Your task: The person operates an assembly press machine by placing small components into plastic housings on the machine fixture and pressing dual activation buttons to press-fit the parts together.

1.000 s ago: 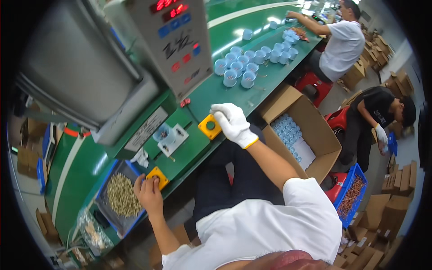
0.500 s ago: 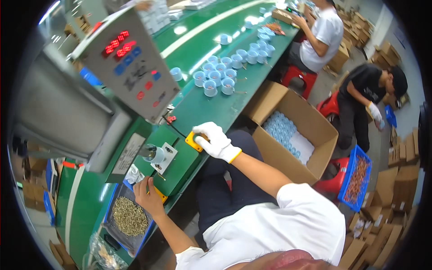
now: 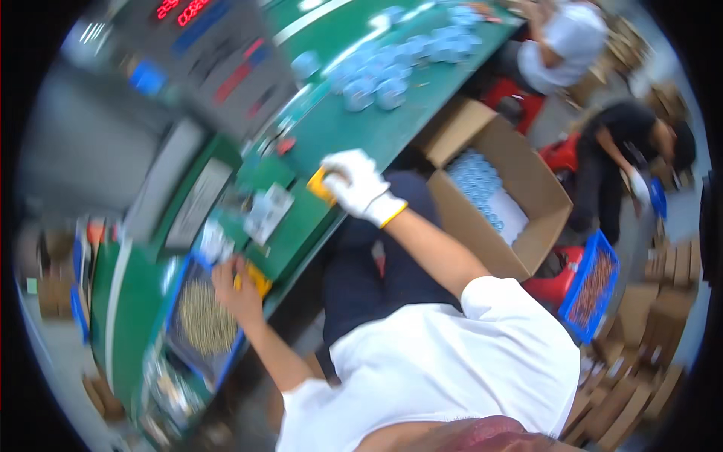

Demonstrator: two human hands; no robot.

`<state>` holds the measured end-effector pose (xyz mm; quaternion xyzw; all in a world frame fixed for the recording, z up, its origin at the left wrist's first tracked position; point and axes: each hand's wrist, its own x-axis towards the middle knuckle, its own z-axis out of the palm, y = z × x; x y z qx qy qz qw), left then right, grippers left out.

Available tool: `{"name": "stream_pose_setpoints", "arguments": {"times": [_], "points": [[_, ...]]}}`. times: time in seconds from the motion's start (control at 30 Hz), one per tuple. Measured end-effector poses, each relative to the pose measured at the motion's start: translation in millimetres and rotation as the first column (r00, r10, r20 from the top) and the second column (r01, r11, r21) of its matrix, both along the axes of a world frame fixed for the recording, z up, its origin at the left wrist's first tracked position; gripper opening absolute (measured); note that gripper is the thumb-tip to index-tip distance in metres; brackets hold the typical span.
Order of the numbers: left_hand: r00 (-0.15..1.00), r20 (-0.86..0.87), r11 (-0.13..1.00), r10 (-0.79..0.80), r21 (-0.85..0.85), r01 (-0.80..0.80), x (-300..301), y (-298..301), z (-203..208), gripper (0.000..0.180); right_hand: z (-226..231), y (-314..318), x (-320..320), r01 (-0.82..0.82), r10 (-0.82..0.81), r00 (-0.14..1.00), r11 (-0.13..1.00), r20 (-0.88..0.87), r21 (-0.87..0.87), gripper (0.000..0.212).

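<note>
My right hand point(image 3: 354, 184), in a white glove with a yellow cuff, curls its fingers over a yellow button box point(image 3: 318, 185) at the edge of the green bench. My bare left hand point(image 3: 239, 292) is at a second yellow button box point(image 3: 258, 279) lower on the bench; motion smears its fingers. Between the hands, a pale metal plate point(image 3: 274, 205) lies on the green machine base point(image 3: 297, 233). A light blue cup point(image 3: 260, 211) appears to sit on the plate under the press, though blur hides its detail.
The grey machine with its control panel point(image 3: 218, 68) rises at left. A tray of small brass-coloured parts point(image 3: 203, 320) stands near my left hand. Many blue cups point(image 3: 376, 75) stand farther along the bench. An open carton point(image 3: 542, 203) is at right. Two people work beyond.
The view has shifted and blurred, so the control panel and cups sit higher in the picture. Both hands stay at their yellow button boxes.
</note>
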<state>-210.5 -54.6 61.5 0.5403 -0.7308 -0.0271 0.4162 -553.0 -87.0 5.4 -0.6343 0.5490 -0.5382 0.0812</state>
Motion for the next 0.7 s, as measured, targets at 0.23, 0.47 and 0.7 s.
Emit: {"name": "stream_pose_setpoints", "arguments": {"times": [0.23,0.47,0.7], "points": [[0.990,-0.062,0.990,-0.126,-0.066,0.122,-26.7,-42.9,67.0,0.014,-17.8,-7.2,-10.8,-0.094,0.085,0.964,0.995,0.251,0.024,0.031],[0.976,-0.077,0.890,-0.205,0.401,0.219,-50.8,-71.9,118.5,0.027,-25.0,-5.1,-5.5,-0.193,0.176,0.910,0.981,0.375,0.008,0.032],[0.935,0.249,0.862,-0.252,0.498,0.100,-64.3,-88.6,121.2,0.035,-23.9,0.8,-10.6,-0.126,0.116,0.946,0.992,0.302,0.012,0.036]]}}
